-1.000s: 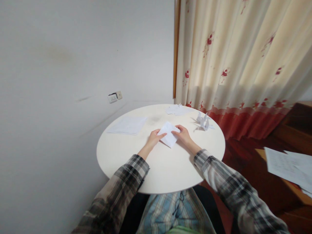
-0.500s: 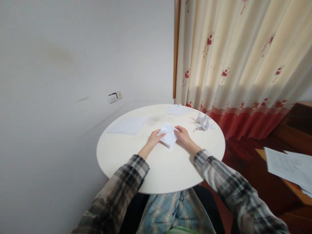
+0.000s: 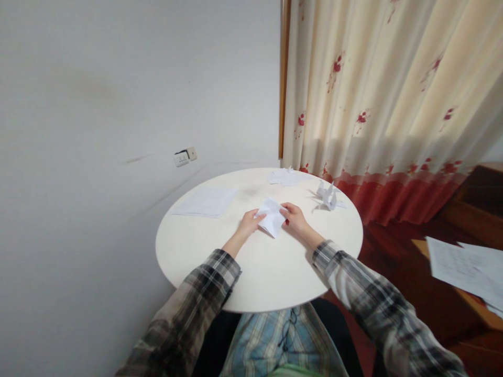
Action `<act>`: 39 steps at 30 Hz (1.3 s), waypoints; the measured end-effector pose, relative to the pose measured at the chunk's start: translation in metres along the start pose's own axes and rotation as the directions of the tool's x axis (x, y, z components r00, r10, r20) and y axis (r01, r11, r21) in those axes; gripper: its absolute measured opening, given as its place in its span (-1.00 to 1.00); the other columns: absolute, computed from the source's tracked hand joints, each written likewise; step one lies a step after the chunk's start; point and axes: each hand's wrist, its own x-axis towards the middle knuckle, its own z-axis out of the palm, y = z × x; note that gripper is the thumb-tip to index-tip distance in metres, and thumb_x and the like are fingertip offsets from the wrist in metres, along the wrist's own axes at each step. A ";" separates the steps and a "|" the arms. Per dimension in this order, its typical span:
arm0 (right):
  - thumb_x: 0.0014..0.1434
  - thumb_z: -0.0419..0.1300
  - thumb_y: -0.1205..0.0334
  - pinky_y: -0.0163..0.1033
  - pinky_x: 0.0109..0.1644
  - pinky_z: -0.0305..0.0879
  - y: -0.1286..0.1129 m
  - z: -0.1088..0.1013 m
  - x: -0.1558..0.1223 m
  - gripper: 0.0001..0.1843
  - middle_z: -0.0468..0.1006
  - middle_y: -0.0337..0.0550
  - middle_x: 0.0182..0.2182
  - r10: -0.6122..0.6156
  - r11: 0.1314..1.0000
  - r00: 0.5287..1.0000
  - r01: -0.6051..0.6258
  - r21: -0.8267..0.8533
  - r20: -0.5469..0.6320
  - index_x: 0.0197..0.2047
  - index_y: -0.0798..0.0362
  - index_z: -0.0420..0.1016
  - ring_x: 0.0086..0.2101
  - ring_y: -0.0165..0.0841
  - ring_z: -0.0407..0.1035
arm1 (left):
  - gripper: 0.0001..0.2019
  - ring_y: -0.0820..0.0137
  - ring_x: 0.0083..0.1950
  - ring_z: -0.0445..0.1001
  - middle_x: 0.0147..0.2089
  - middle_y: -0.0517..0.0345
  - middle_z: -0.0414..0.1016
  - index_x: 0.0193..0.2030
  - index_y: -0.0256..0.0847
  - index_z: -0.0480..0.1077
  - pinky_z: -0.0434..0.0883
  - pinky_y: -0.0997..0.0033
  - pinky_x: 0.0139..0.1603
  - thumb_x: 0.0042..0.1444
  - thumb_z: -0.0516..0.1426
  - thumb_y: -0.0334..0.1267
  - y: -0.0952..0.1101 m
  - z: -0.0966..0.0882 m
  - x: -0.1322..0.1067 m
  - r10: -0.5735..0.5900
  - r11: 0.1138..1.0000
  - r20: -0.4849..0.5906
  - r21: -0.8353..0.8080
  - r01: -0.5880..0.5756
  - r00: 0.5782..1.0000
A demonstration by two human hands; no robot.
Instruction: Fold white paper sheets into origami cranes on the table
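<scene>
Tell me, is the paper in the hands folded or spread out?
Folded. The paper, held by the left hand and right hand, is a small diamond with layered lower edges.

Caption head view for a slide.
Left hand and right hand hold folded paper at a round table, paper figures to the right.

Soft light seems to come through the cream curtain [image 3: 385, 94] on the right, leaving the wall [image 3: 98, 225] a muted grey, the floor [image 3: 377, 254] dim and faint shadows left of the paper figures [image 3: 329, 199]. The folded paper [image 3: 271, 219] is pale, with little detail. Wide-angle distortion stretches the plaid sleeves [image 3: 373, 293] toward the bottom corners; writing on the far-right sheets [image 3: 463, 264] is blurred.
</scene>
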 end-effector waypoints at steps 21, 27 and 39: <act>-0.21 0.16 0.45 -0.45 -0.68 -0.01 0.008 -0.012 0.007 -0.87 0.36 -0.28 -0.68 0.251 0.905 0.967 -0.215 0.368 -0.053 -0.46 0.22 0.41 -0.71 -0.59 0.12 | -0.25 0.16 0.26 0.08 0.21 -0.11 0.18 0.12 -0.22 0.22 0.01 0.12 0.27 -0.26 0.28 -0.05 -0.005 0.003 -0.004 0.423 0.735 0.262 0.460 -0.498 0.867; -0.19 0.17 0.45 -0.45 -0.67 -0.06 0.007 -0.013 0.007 -0.92 0.29 -0.32 -0.73 0.272 0.876 0.962 -0.248 0.414 -0.001 -0.49 0.21 0.39 -0.71 -0.59 0.07 | -0.41 0.25 0.27 0.08 0.22 -0.07 0.18 0.12 -0.22 0.23 0.01 0.18 0.28 -0.06 0.17 -0.06 -0.004 0.001 -0.004 0.393 0.780 0.261 0.413 -0.470 0.882; -0.16 0.14 0.46 -0.45 -0.68 -0.04 0.008 -0.013 0.008 -0.88 0.29 -0.32 -0.71 0.282 0.887 0.959 -0.253 0.386 -0.019 -0.43 0.22 0.41 -0.71 -0.59 0.06 | -0.58 0.29 0.24 0.14 0.20 -0.02 0.21 0.03 -0.20 0.33 0.04 0.23 0.26 0.00 0.12 -0.16 -0.001 0.003 -0.006 0.263 0.907 0.192 0.285 -0.310 0.945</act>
